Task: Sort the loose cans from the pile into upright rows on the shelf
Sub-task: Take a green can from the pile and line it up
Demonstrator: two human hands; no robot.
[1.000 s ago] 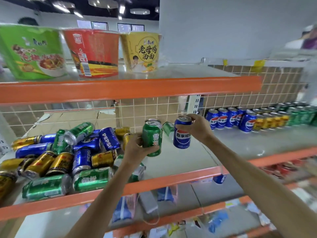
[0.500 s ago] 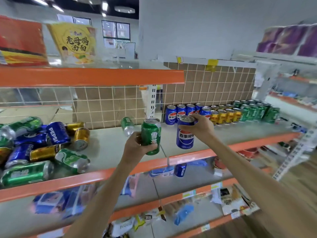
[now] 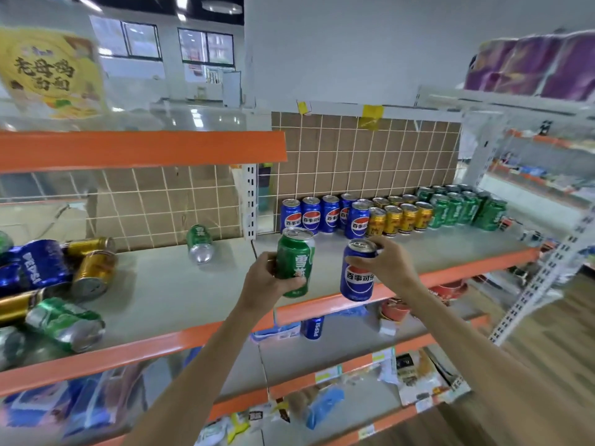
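Observation:
My left hand [image 3: 267, 281] grips a green can [image 3: 295, 259] upright, above the front of the grey shelf [image 3: 167, 294]. My right hand [image 3: 391, 263] holds a blue Pepsi can [image 3: 358, 272] by its top rim, just right of the green one. At the back right stand upright rows: blue cans [image 3: 325, 217], gold cans [image 3: 399, 215] and green cans [image 3: 460, 206]. The loose pile [image 3: 54, 284] of blue, gold and green cans lies on its side at the left. One green can [image 3: 200, 243] lies alone near the back wall.
An orange lip [image 3: 418, 284] edges the shelf front. An upper shelf [image 3: 141, 149] with a yellow noodle tub [image 3: 51, 72] overhangs the left half. A white slotted upright [image 3: 249, 201] stands at the back. Lower shelves hold packets and a blue can [image 3: 313, 327].
The view has swung right, so the pile slid toward the left edge and the upright rows came closer. Both hands still hold their cans and have moved right along the shelf.

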